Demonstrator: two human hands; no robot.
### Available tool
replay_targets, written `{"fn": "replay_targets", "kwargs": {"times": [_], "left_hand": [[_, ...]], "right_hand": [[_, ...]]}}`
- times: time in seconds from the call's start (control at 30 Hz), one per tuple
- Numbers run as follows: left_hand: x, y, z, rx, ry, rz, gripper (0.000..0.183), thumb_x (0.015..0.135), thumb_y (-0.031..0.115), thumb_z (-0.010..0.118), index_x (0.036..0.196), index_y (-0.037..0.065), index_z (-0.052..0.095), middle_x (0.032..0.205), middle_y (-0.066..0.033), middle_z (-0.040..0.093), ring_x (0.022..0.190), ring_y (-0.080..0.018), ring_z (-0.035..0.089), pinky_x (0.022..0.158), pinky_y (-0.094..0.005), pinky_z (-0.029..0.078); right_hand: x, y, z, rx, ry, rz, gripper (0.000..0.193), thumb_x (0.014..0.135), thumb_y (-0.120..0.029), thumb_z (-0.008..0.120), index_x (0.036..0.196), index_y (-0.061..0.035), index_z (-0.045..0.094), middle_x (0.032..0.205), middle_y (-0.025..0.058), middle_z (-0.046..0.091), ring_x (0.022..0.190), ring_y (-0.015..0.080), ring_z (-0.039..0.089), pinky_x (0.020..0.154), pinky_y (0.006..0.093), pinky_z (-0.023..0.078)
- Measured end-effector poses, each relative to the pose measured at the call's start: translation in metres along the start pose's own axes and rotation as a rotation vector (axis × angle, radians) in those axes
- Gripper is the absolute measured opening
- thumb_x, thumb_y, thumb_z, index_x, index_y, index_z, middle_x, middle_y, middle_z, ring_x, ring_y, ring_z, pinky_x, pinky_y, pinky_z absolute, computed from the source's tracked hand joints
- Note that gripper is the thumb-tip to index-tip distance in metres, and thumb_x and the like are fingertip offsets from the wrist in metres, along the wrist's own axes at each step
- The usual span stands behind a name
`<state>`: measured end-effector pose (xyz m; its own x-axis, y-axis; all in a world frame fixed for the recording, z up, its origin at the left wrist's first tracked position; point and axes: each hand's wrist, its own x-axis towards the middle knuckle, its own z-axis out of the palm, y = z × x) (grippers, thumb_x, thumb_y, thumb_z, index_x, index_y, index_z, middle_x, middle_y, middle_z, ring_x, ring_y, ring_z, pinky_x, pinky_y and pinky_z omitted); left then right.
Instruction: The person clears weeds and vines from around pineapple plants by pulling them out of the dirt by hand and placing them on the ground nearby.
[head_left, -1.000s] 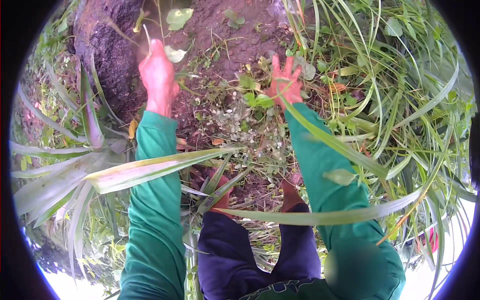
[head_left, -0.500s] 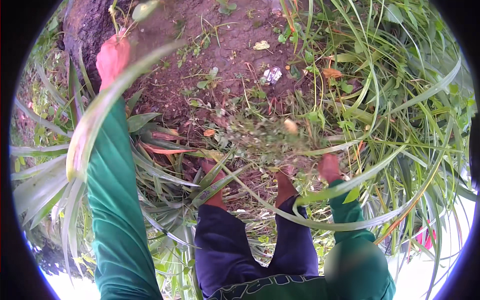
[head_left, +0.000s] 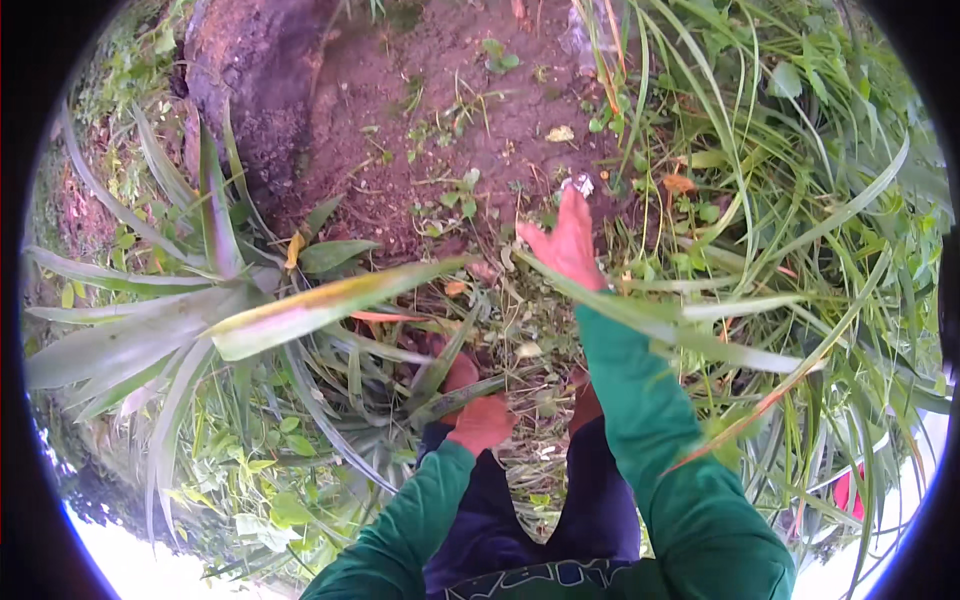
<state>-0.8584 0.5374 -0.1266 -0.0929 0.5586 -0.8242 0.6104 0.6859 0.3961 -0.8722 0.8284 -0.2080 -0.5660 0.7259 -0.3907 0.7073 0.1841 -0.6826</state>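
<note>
My right hand (head_left: 568,238) is stretched forward over the soil, thumb spread away from the fingers. Its fingertips are at a small white crumpled scrap (head_left: 584,184); whether they touch it I cannot tell. Close to my legs, my left hand (head_left: 484,422) is curled closed, and what it holds, if anything, is hidden. Small green weeds (head_left: 466,195) grow from the brown soil (head_left: 400,170) left of my right hand. Loose uprooted bits lie on the ground between my two hands.
A spiky long-leaved plant (head_left: 225,290) stands on the left, one broad leaf (head_left: 330,308) reaching across the middle. A dark trunk-like mass (head_left: 250,100) rises at the upper left. Dense long grass (head_left: 760,190) fills the right, with blades crossing my right forearm.
My left hand has come back from the trunk-like mass at the upper left, where it gripped a weed, to near my legs. My right hand has moved forward to the white scrap.
</note>
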Motion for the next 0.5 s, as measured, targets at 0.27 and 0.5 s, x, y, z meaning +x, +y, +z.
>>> {"fn": "replay_targets", "kwargs": {"times": [0.27, 0.5], "left_hand": [[0.075, 0.013, -0.079, -0.248, 0.732, 0.034, 0.026, 0.074, 0.007, 0.062, 0.097, -0.002, 0.054, 0.091, -0.0254, 0.058, 0.087, -0.0446, 0.058, 0.075, -0.0512, 0.047], [0.196, -0.078, -0.173, 0.178, 1.102, 0.041, 0.083, 0.076, 0.011, 0.067, 0.144, -0.004, 0.023, 0.139, -0.0247, 0.041, 0.125, -0.0390, 0.044, 0.105, -0.0419, 0.038]], "right_hand": [[0.030, 0.086, 0.111, 0.142, 0.238, 0.226, 0.046, 0.082, -0.029, 0.066, 0.113, 0.0038, 0.060, 0.081, 0.0191, 0.067, 0.078, 0.0274, 0.066, 0.070, 0.0389, 0.050], [-0.035, 0.062, 0.000, 0.643, 0.063, 0.067, 0.017, 0.089, -0.018, 0.055, 0.092, -0.0025, 0.062, 0.069, 0.0090, 0.060, 0.059, 0.0249, 0.054, 0.058, 0.0371, 0.044]]}}
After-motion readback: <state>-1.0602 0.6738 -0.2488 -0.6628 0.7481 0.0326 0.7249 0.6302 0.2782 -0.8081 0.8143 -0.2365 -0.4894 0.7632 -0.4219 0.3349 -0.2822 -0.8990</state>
